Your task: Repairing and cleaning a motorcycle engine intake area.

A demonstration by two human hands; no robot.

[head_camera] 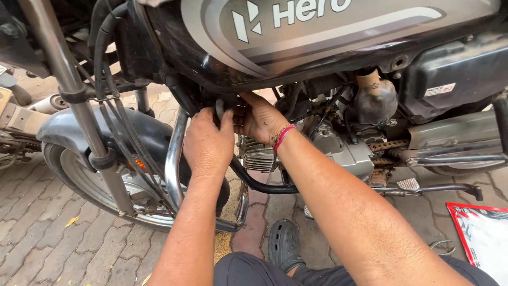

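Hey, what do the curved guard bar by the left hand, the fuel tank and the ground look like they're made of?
The guard bar looks like chrome-plated steel tube: mirror-bright, with sharp reflections. The fuel tank seems painted metal, glossy black with grey graphics, though its shine alone can't rule out plastic. The ground appears to be interlocking concrete paver blocks, matte grey-pink with visible joints.

Your motorcycle's fuel tank (pixel 317 32) is black with grey swooping stripes. The crash guard (pixel 174 159) is shiny chrome, your wristband (pixel 283 135) pink with orange, the paving (pixel 47 233) grey-brown brick, and the sheet (pixel 484 233) probably white, red-edged.
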